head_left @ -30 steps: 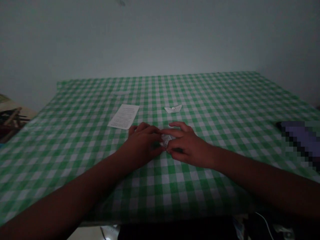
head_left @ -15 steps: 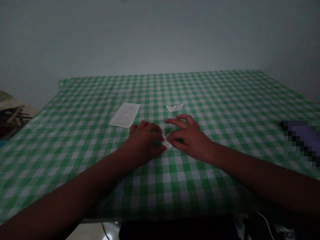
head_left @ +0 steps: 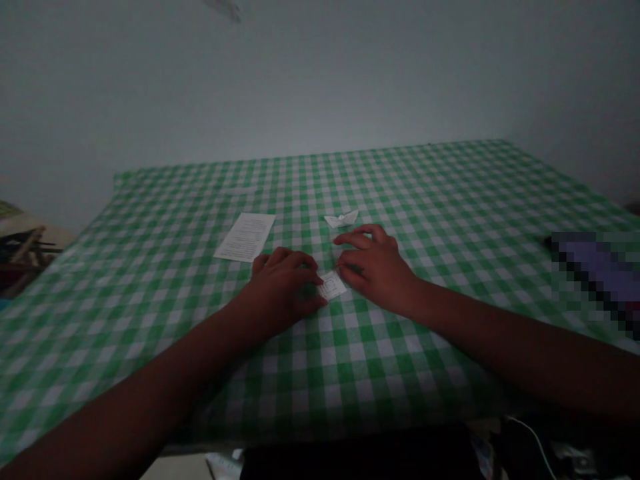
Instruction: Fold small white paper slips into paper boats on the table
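Observation:
A small folded piece of paper with printed lines lies flat on the checked cloth between my hands. My left hand is at its left side, index finger and thumb resting on the paper's edge and holding it. At its upper right corner is my right hand, fingers apart and bent, the thumb and a fingertip close to the corner; whether they touch it is hard to see. Just beyond the right hand sits a folded paper boat.
A printed sheet lies beyond my left hand. The green and white checked tablecloth covers the table up to the wall. A pixelated dark and purple object lies at the right edge. A white cable hangs below the table.
My right fingers have drawn off the folded paper, which now shows more of its printed face. The left hand stays at its edge. The whole view has shifted slightly.

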The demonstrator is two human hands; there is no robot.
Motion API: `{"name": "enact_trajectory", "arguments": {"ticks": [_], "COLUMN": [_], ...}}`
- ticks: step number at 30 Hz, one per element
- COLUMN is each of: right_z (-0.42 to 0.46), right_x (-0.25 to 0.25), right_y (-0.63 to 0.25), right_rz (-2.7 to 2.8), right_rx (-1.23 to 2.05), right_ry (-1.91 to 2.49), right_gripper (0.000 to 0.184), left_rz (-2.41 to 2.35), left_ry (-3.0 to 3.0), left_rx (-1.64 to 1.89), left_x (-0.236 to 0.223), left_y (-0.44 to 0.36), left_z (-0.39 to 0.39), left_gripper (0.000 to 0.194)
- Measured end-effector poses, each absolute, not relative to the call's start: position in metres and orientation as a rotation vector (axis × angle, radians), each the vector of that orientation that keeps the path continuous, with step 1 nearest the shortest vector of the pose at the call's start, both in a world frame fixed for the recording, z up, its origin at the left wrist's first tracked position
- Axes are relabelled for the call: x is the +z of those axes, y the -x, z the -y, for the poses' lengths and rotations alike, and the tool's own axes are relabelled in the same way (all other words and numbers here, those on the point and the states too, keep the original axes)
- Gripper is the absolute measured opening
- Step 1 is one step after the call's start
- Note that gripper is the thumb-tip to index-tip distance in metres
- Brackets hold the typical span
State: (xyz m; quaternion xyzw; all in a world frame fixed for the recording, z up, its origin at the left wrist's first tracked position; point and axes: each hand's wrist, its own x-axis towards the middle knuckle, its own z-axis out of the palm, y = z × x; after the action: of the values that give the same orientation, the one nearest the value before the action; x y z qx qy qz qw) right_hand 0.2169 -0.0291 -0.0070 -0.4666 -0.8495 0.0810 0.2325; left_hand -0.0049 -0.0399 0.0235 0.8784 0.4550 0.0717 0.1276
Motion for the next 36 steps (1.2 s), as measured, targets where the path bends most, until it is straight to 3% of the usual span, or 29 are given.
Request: {"name": "enact_trajectory", "arguments": {"ticks": [9,15,24,33,36], "right_z": [0.027,0.03,0.038,0.036,0.039], "right_x": [-0.007,-0.002,-0.007,-0.008,-0.004], "right_y": [-0.22,-0.223,-0.216,-0.211,-0.209], "right_rz": [2.326,2.335,2.355,2.163,2.102], "right_rx": [0.214,0.293,0.302,0.555,0.573], "right_ry": [1.231,1.265,1.241,1.129,1.096], "right_gripper": [0.008,0.03,0.016,0.01,0.014], "left_rz": [-1.307,-1.301,-1.298,-1.316,-1.267], "left_ry": [-2.55,-2.544,-2.561,-2.523,-2.518], "left_rx": [0.254,0.309,0.281,0.357,0.402], "left_x": [0.02,0.018,0.022,0.018,0.017], "left_y": [0.005,0.002,0.001,-0.002,-0.002], "left_z": [0.041,0.037,0.036,0.035,0.035], "left_gripper": [0.031,0.021,0.017,0.044,0.043]}}
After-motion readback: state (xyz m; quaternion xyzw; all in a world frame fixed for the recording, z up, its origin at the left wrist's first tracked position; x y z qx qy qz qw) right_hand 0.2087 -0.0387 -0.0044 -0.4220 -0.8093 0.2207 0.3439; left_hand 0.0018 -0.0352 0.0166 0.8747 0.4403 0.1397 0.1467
